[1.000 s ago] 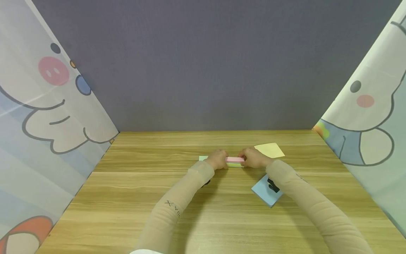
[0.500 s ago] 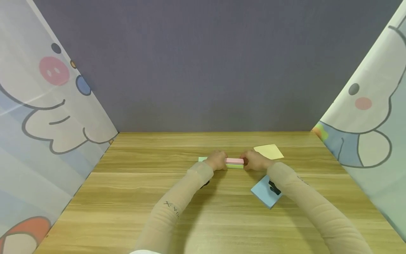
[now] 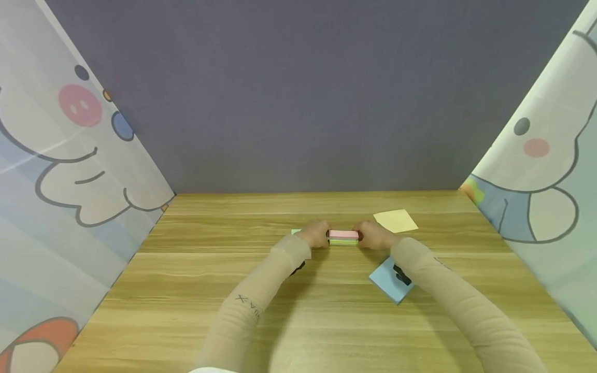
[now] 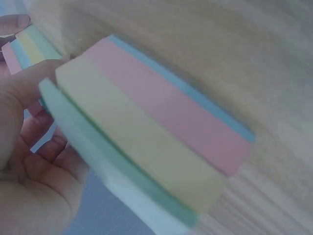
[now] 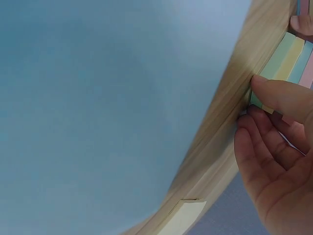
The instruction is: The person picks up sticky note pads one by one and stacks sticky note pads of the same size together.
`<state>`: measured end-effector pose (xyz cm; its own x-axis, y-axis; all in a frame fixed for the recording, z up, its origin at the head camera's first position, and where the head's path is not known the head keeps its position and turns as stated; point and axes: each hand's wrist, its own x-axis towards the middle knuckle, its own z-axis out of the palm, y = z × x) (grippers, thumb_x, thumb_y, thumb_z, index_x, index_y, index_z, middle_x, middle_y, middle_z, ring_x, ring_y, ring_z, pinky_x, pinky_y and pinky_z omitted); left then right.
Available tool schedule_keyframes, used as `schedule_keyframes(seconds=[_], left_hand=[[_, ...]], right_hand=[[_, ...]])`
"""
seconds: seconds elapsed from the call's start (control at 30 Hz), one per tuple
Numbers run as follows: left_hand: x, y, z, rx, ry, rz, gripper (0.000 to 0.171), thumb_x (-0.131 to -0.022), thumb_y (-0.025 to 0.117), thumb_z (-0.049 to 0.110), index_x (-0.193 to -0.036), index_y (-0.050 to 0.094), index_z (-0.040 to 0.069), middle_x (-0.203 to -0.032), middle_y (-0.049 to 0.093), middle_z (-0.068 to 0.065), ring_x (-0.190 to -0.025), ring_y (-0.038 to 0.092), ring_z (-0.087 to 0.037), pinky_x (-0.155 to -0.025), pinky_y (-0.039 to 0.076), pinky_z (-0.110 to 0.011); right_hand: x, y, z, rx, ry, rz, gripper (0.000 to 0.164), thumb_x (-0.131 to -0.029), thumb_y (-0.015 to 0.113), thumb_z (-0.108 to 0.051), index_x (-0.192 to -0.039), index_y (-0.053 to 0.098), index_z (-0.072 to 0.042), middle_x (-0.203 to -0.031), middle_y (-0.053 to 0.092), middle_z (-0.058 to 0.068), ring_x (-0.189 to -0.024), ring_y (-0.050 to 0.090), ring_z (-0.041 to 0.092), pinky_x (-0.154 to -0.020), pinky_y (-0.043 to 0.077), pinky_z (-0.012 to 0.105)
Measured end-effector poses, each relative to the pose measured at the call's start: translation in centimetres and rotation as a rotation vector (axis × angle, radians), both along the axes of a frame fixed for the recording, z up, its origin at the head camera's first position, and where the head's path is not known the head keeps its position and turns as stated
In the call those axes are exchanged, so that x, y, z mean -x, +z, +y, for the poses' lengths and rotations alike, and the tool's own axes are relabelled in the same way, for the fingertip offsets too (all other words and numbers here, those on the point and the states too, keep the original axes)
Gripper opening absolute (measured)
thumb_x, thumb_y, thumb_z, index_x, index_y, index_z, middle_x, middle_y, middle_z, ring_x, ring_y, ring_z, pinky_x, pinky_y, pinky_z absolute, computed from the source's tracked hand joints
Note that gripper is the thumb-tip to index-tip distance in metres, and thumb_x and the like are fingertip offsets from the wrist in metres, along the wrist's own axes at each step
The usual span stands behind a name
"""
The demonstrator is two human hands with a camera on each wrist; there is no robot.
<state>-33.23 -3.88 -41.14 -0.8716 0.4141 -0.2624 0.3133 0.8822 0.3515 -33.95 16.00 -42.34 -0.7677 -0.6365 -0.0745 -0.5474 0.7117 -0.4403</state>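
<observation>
A neat stack of sticky note pads [image 3: 343, 237], pink on top with yellow-green below, lies between both hands towards the back of the table. At its left end my left hand [image 3: 315, 234] grips it with thumb and fingers. My right hand [image 3: 372, 235] pinches the right end. In the right wrist view the right thumb [image 5: 281, 95] crosses the green, yellow, blue and pink layers. Close to the left wrist camera is a second stack of sticky note pads [image 4: 146, 132], in green, yellow, pink and blue; in the head view only a green corner [image 3: 295, 231] shows beside the left hand.
A blue sticky note pad [image 3: 391, 282] lies turned like a diamond under the right wrist, large in the right wrist view. Behind the right hand is a pale yellow pad [image 3: 396, 220]. A grey panel [image 3: 308, 103] stands at the wooden table's [image 3: 186, 300] back edge, with cartoon-printed sheets at both sides.
The left hand has shifted slightly left, so more of the stack's left end shows between the hands. The right hand stays at nearly the same spot.
</observation>
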Motion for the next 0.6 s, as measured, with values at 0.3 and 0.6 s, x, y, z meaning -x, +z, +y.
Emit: schedule_keyframes(seconds=[0.3,0.6], left_hand=[[0.17,-0.02,-0.22,0.047,-0.012,0.014,0.029,-0.089,0.052,-0.002,-0.115,0.062,0.007,-0.115,0.062,-0.005,-0.09,0.053,-0.014,-0.071,0.043,-0.022],[-0.02,0.4,-0.17,0.039,-0.035,0.044,0.027,-0.092,0.048,0.002,-0.114,0.064,0.007,-0.118,0.061,-0.006,-0.091,0.055,-0.016,-0.072,0.043,-0.023]], right_hand=[[0.0,0.05,-0.2,0.003,-0.021,-0.021,0.011,-0.076,0.067,-0.003,-0.086,0.064,-0.002,-0.07,0.053,0.0,-0.064,0.044,0.012,-0.059,0.036,0.023],[0.1,0.07,-0.31,-0.009,-0.048,-0.018,0.012,-0.076,0.07,-0.006,-0.086,0.064,-0.002,-0.069,0.053,0.0,-0.064,0.044,0.012,-0.058,0.037,0.023]])
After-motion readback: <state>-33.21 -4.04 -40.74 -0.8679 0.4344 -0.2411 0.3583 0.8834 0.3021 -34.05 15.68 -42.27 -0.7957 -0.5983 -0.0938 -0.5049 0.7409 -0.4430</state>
